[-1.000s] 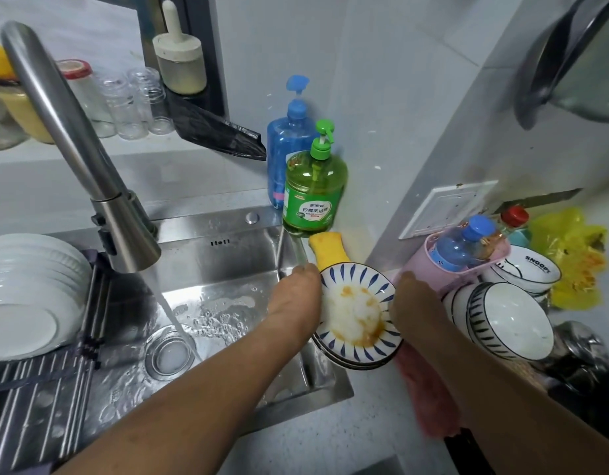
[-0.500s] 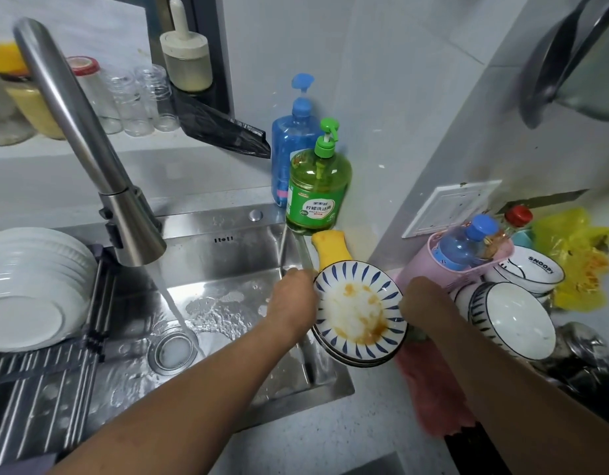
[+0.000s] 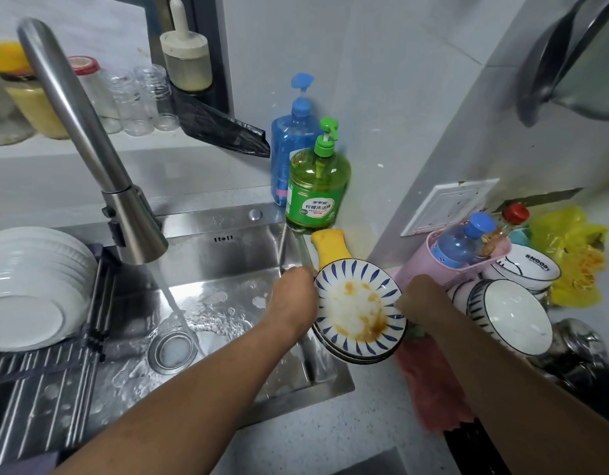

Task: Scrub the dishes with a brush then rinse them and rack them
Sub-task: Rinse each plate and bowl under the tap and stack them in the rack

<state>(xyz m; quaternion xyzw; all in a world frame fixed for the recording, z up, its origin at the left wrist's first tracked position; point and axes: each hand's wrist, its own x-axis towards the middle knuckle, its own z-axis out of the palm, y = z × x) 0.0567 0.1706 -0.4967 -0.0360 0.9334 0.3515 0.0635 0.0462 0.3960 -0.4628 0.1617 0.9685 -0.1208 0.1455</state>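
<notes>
Stacked dirty plates being held over the sink's right edge

Both hands, left hand (image 3: 293, 296) and right hand (image 3: 422, 301), are gripping the sauce-stained blue-and-white striped ceramic plates (image 3: 358, 308), fingers clamped on opposite rims; tilting could be sliding the stack apart into the wet steel sink (image 3: 227, 269).

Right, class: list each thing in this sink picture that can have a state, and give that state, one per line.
Steel tap: running.
Blue-striped saucer stack: top one dirty with orange sauce, held at both sides.
Left hand: grips the stack's left rim.
Right hand: grips the right rim.
White plates in rack: clean, stacked.
Green soap bottle: upright, partly full.
</notes>
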